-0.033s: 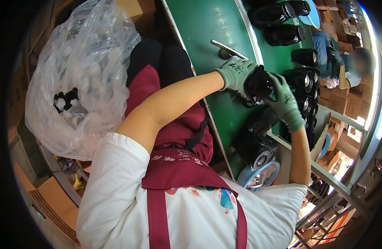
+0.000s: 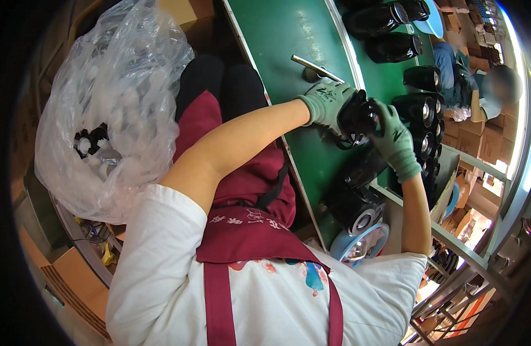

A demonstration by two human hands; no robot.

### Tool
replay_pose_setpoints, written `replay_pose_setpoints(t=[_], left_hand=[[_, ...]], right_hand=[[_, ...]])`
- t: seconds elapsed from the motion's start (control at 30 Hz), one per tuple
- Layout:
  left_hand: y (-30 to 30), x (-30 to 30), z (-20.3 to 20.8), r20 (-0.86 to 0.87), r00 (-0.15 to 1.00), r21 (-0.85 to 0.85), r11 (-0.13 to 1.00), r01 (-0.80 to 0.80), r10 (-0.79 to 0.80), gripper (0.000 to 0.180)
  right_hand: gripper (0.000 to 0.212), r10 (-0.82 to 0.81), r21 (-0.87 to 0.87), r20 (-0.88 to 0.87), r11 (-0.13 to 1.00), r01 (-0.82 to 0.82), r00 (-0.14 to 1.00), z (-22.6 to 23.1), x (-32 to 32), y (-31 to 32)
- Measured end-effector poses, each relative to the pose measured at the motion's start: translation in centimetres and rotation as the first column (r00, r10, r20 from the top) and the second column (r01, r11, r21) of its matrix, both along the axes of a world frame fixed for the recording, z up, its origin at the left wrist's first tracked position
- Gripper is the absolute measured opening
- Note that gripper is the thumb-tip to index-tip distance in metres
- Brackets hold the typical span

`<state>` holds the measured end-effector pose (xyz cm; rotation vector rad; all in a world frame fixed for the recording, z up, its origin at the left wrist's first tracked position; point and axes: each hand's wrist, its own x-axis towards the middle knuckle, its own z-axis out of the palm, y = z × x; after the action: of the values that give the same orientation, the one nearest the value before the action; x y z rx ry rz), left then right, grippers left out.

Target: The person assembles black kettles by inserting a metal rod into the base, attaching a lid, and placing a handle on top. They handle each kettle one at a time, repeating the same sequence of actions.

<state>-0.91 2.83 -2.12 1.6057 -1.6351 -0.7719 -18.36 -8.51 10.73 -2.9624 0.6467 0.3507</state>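
The green surface (image 2: 277, 34) extends between its pale near edge and a pale rail (image 2: 345, 40); a metal bar (image 2: 317, 68) lies near the left hand (image 2: 330, 105). Black housings (image 2: 414, 107) occupy the area beyond the rail. The left hand and right hand (image 2: 395, 141), both gloved, hold 1 glossy black housing (image 2: 352, 115) over the surface, curved loop toward the person; long axis cannot be determined.

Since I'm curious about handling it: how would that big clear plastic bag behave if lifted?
The clear plastic bag would probably be floppy, since it looks thin and creased. It may sag and shift, as pale and dark pieces show inside.
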Motion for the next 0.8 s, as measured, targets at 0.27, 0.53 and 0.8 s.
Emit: replay_pose_setpoints(t=[0.27, 0.53, 0.8], left_hand=[[-0.1, -0.2, -0.9, -0.004, 1.000, -0.011, 1.000, -0.010, 0.010, 0.111], [-0.1, -0.6, -1.2, 0.048, 0.998, -0.099, 0.994, -0.039, 0.044, 0.115], [-1.1, -0.6, -3.5, 0.047, 0.998, -0.127, 0.991, -0.034, 0.040, 0.112]], right_hand=[[0.076, -0.115, -0.060, -0.164, 0.992, 0.107, 0.980, 0.1, 2.1, 2.3], [0.080, 0.223, -0.089, -0.160, 0.967, -0.239, 0.962, 0.9, 2.1, 1.8], [0.095, 0.134, -0.140, -0.139, 0.978, -0.154, 0.981, 0.1, 2.5, 1.2]])
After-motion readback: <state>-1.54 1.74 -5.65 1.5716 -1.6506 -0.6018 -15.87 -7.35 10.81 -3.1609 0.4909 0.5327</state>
